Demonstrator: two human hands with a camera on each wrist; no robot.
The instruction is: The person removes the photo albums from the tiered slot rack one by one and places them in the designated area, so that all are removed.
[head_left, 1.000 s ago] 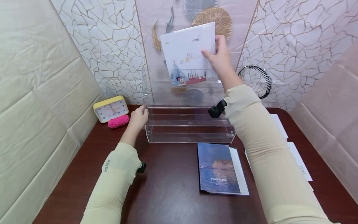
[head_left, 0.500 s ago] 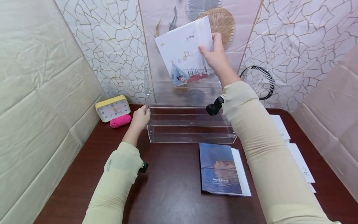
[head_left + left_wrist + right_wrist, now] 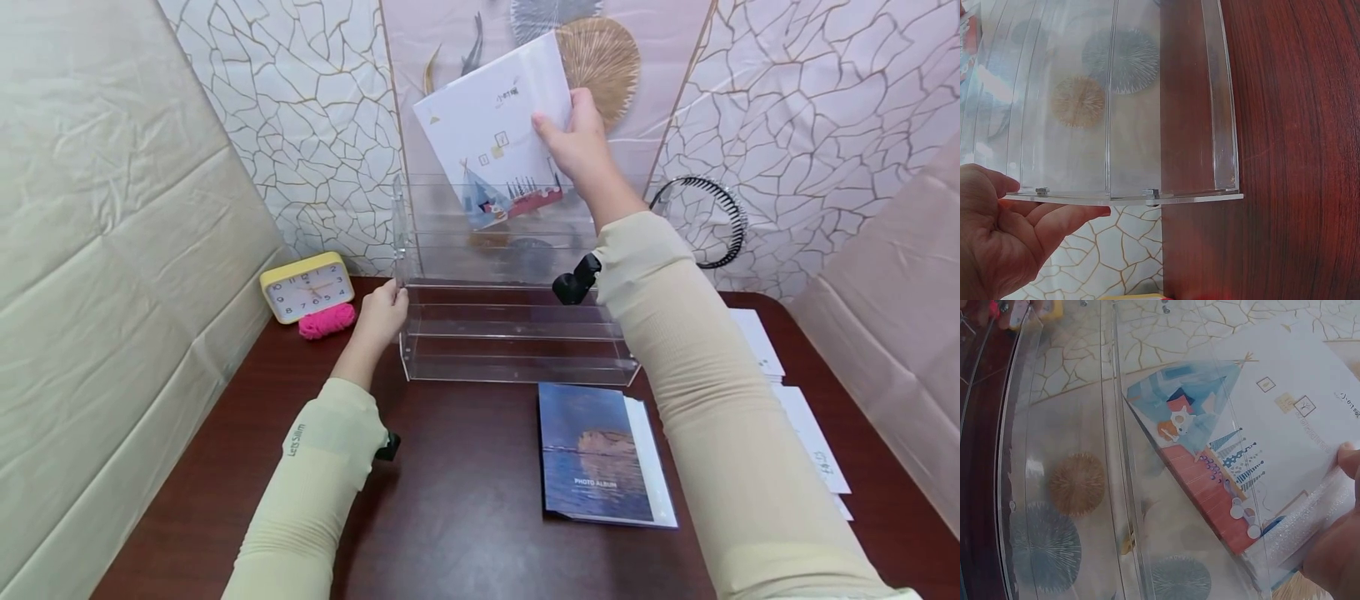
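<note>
My right hand (image 3: 581,148) grips a white photo album (image 3: 491,125) by its right edge, thumb on the front. The album cover carries a blue tent drawing (image 3: 1185,403) and a red strip along its bottom. It is tilted, with its lower part behind the upper front panel of a clear acrylic rack (image 3: 517,368); the right hand's other fingers are hidden behind the cover. With thumb and fingers on either side, my left hand (image 3: 381,315) holds the rack's left side panel (image 3: 1129,201). The rack's tiers stand one above another.
A blue photo album (image 3: 596,450) lies in front of the rack's right half. To the left are a yellow clock (image 3: 309,287) and a pink yarn bundle (image 3: 327,321). White booklets (image 3: 810,433) lie right; a black toothed hoop (image 3: 731,221) stands behind the right arm.
The white album has tilted further, its upper left corner dropping and swinging left. My left hand keeps its hold on the rack's side. The whole head view has shifted slightly.
</note>
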